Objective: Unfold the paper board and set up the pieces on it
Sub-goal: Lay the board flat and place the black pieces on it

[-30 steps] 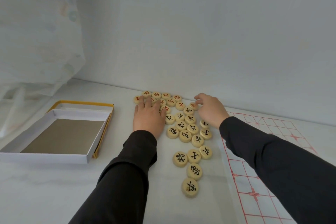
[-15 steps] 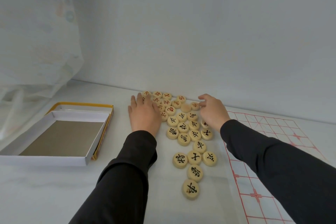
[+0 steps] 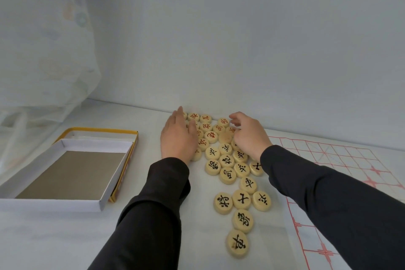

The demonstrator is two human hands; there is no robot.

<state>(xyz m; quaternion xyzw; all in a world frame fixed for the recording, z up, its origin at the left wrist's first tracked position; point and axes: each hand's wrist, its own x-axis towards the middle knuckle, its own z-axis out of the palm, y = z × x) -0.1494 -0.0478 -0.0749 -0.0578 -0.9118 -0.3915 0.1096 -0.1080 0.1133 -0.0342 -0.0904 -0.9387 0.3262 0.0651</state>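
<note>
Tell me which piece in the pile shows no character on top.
The blank piece, mid-pile between the left hand and the right hand. The other pieces whose tops are in view show a red or black character.

White box [image 3: 50, 205] open at 9 o'clock, grey-brown floor, sits in a yellow-edged lid [image 3: 98, 135]. Sheer curtain [image 3: 43, 50] at 10 o'clock. Pale wall [image 3: 241, 39] at 12. White table [image 3: 54, 237] under everything.

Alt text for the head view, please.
A left hand and right hand in dark sleeves reach into a cluster of round pieces marked red or black on a white table. An open box sits left; the unfolded red-gridded paper board lies right.
</note>
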